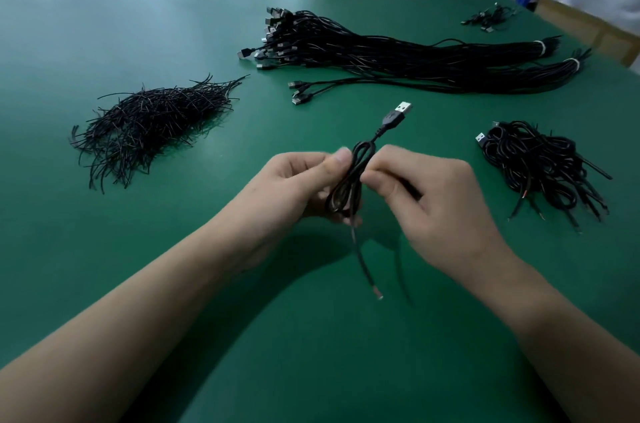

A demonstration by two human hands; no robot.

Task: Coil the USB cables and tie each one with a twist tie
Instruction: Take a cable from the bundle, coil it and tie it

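A black USB cable, folded into a narrow coil, is held above the green table. Its plug points up and away, and a loose tail with a bare end hangs down. My left hand grips the coil from the left, thumb on top. My right hand pinches the coil from the right, and a thin black strand shows in its fingers. A heap of black twist ties lies to the left.
Long bundles of straight USB cables lie across the far middle and right, with three loose cables in front. A pile of coiled cables sits at the right. A small cable cluster is far right. Boxes and shelving stand beyond the table.
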